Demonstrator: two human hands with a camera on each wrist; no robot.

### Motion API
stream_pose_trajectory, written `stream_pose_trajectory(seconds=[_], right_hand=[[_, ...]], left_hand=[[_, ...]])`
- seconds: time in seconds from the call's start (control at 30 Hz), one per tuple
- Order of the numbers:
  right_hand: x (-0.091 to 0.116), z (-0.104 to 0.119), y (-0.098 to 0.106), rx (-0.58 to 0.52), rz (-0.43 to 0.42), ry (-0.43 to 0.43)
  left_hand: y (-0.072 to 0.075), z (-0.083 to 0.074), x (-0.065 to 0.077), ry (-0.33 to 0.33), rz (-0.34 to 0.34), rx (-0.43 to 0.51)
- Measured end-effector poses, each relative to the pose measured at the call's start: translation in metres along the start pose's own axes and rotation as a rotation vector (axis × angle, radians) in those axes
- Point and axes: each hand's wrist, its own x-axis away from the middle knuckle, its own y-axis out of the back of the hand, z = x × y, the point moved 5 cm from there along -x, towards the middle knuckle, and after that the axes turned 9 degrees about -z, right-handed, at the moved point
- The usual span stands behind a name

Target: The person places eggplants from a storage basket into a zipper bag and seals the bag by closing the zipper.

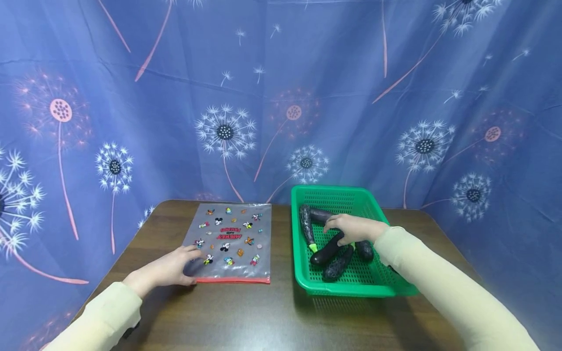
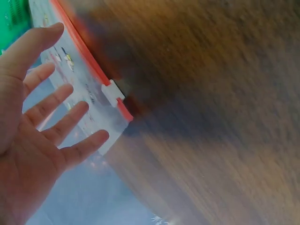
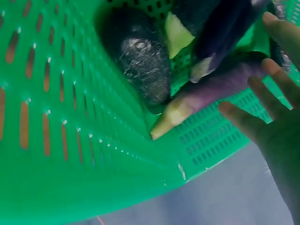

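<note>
A green plastic basket (image 1: 298,265) holds several dark eggplants (image 1: 326,253), some of them wrapped in clear film. Over the basket is my right hand (image 1: 357,228), its fingers reaching down among the eggplants. In the right wrist view its fingers are spread and relaxed, near a purple eggplant (image 3: 225,84) with a pale stem end; contact cannot be judged. Left of the basket lies a flat clear zip bag (image 1: 237,222) printed with cartoon characters, its red zip edge towards me. My left hand (image 1: 173,267) hovers at the bag's near left corner, fingers apart and holding nothing.
Both things lie on a brown wooden table (image 1: 246,317). A blue curtain (image 1: 175,122) with dandelion prints hangs behind it and at the sides. The left wrist view shows a white slider (image 2: 112,93) on the bag's red zip.
</note>
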Motion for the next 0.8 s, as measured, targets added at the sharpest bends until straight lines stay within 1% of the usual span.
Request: stream_pose_trajectory(seconds=[0.1,0.2,0.37,0.57,0.67,0.8], right_hand=[[-0.003,-0.004,-0.004,0.027,0.028,-0.018],[-0.006,-0.006,-0.009,0.054,0.054,-0.016],[-0.010,-0.007,-0.016,0.053,0.086,-0.017],[-0.012,-0.010,-0.025,0.065,0.091,-0.004],[-0.012,-0.010,-0.026,0.075,0.083,0.013],[-0.012,-0.010,-0.026,0.091,0.077,0.010]], left_hand=[[-0.001,0.002,-0.001,-0.018,0.008,0.005],[-0.003,0.001,-0.002,-0.036,0.021,-0.003],[-0.005,0.002,-0.002,-0.057,0.009,-0.026],[-0.005,0.003,-0.003,-0.065,-0.002,-0.040],[-0.005,0.003,-0.003,-0.060,0.000,-0.044],[-0.005,0.003,-0.003,-0.061,0.005,-0.044]])
